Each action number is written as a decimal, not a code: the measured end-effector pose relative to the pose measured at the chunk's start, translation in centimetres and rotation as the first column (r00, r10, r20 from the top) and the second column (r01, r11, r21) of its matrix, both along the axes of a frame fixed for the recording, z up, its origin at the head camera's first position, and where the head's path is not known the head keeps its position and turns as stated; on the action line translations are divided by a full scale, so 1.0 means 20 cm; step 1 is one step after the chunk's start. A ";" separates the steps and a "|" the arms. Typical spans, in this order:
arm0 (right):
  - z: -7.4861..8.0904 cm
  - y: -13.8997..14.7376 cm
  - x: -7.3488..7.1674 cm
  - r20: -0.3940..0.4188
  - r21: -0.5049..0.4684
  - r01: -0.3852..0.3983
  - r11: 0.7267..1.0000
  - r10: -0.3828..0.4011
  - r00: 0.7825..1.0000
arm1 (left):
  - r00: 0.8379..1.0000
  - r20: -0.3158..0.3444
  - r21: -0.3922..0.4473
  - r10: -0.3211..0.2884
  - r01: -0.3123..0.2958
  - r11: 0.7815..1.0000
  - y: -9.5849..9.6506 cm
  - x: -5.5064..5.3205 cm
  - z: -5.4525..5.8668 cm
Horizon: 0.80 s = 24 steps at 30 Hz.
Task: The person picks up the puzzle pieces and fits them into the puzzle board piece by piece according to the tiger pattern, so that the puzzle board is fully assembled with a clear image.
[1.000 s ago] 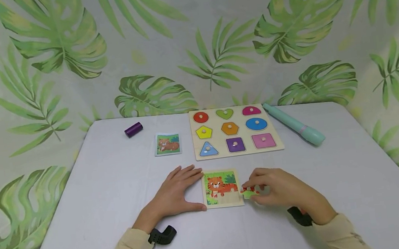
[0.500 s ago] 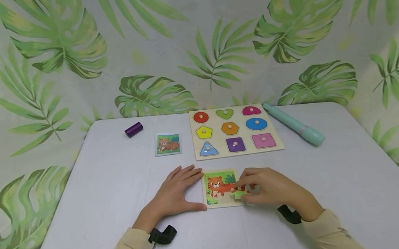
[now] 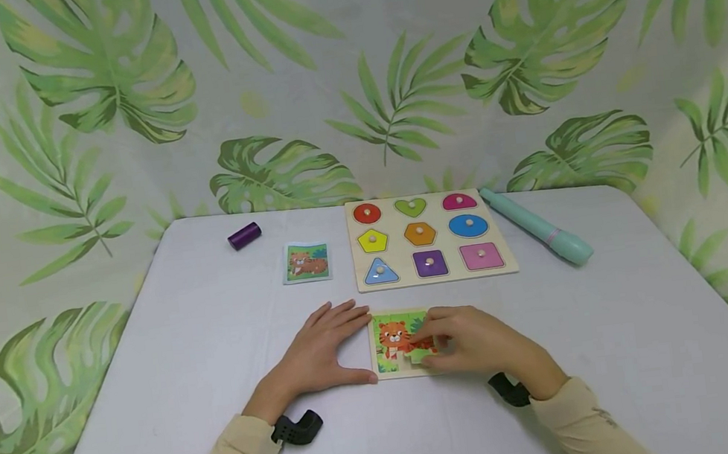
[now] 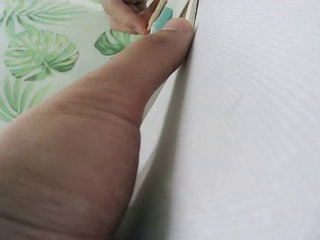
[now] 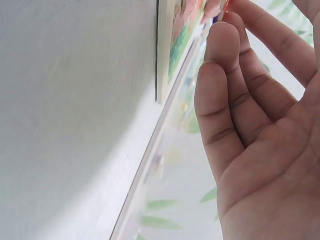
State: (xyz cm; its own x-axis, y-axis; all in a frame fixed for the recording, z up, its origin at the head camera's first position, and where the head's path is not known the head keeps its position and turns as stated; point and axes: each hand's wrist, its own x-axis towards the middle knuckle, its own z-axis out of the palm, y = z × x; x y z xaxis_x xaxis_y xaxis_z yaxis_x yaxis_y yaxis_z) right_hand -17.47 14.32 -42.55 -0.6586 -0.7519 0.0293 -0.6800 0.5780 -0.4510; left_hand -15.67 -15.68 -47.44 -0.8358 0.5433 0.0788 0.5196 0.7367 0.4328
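Note:
A tiger jigsaw puzzle in a square wooden frame (image 3: 386,376) lies near the middle of the table. My left hand (image 3: 316,351) rests flat with fingers spread, its thumb and a fingertip against the frame's left side. Above the lower right of the puzzle, my right hand (image 3: 474,338) pinches a puzzle piece (image 3: 417,357) printed green and orange. Its edge (image 4: 158,14) appears tilted in the left wrist view, beyond the left thumb. Bare wood shows at the bottom of the picture. In the right wrist view, fingers (image 5: 217,110) hide most of the piece.
Behind the puzzle lies a wooden shape board (image 3: 404,281) with several knobbed pieces. Left of it are a small tiger picture card (image 3: 306,263) and a purple cylinder (image 3: 244,236). A mint-green microphone-shaped object (image 3: 535,226) lies at the right.
My right hand has moved left, carrying the puzzle piece from beside the frame's right edge to over the puzzle's lower right part. The left hand has stayed still.

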 end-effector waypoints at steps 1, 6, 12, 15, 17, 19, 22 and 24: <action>0.00 -0.01 0.00 -0.001 0.001 -0.004 1.000 0.004 1.000 | 1.000 0.001 0.000 0.000 0.000 1.000 0.00 0.00 0.00; -0.02 -0.04 0.00 -0.007 0.020 0.000 1.000 0.000 1.000 | 1.000 0.000 -0.005 0.001 -0.001 1.000 0.00 0.00 0.00; -0.03 -0.06 0.00 0.013 0.032 0.010 0.999 -0.010 1.000 | 1.000 0.002 -0.004 0.002 -0.002 1.000 0.00 0.00 0.00; -0.03 -0.07 0.00 0.025 0.029 0.007 1.000 -0.008 1.000 | 1.000 0.004 -0.005 0.001 -0.001 1.000 0.00 0.00 0.00; -0.04 -0.07 0.00 0.031 0.027 0.007 1.000 -0.008 0.999 | 1.000 0.000 -0.008 -0.002 0.002 1.000 0.00 0.00 0.00; -0.04 -0.08 0.00 0.038 0.030 0.007 1.000 -0.008 0.999 | 1.000 -0.007 -0.010 -0.005 0.005 1.000 0.00 0.00 0.00; -0.05 -0.09 0.00 0.046 0.046 0.005 0.999 -0.007 0.999 | 1.000 -0.020 -0.014 -0.008 0.008 1.000 0.00 0.00 0.00; -0.06 -0.09 0.00 0.049 0.059 0.006 0.998 -0.009 0.999 | 1.000 -0.024 -0.014 -0.009 0.009 1.000 0.00 0.00 0.00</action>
State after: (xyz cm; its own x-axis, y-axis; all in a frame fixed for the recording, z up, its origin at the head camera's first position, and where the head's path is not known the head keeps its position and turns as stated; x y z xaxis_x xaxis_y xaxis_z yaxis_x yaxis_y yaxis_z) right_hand -17.56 12.48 -43.66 -0.6636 -0.7466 -0.0473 -0.6537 0.6095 -0.4485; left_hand -15.71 -15.69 -47.40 -0.8290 0.5517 0.0909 0.5361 0.7379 0.4101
